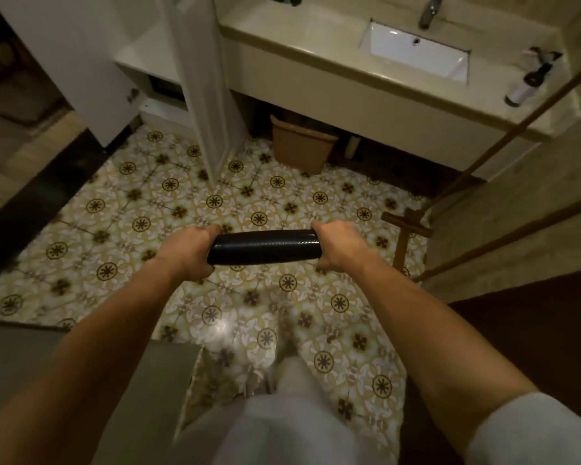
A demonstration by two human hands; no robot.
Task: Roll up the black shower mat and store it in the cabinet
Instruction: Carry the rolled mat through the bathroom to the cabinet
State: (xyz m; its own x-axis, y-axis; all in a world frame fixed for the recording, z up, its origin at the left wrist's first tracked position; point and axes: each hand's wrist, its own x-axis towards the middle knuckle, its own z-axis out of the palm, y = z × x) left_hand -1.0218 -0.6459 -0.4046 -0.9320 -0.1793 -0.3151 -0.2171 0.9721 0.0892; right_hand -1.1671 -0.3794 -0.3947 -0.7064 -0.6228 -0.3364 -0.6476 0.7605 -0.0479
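Observation:
The black shower mat [265,247] is rolled into a tight tube and held level above the patterned floor tiles. My left hand [191,250] grips its left end and my right hand [336,245] grips its right end. The white cabinet [155,62] stands at the upper left, beyond the mat, with its doors [202,95] swung open and shelves showing inside.
A vanity counter [316,38] with a white sink [416,52] and a dark bottle [527,83] runs along the top. A tan waste bin [301,144] sits under it. A wooden stand [407,231] leans at the right. My legs are at the bottom.

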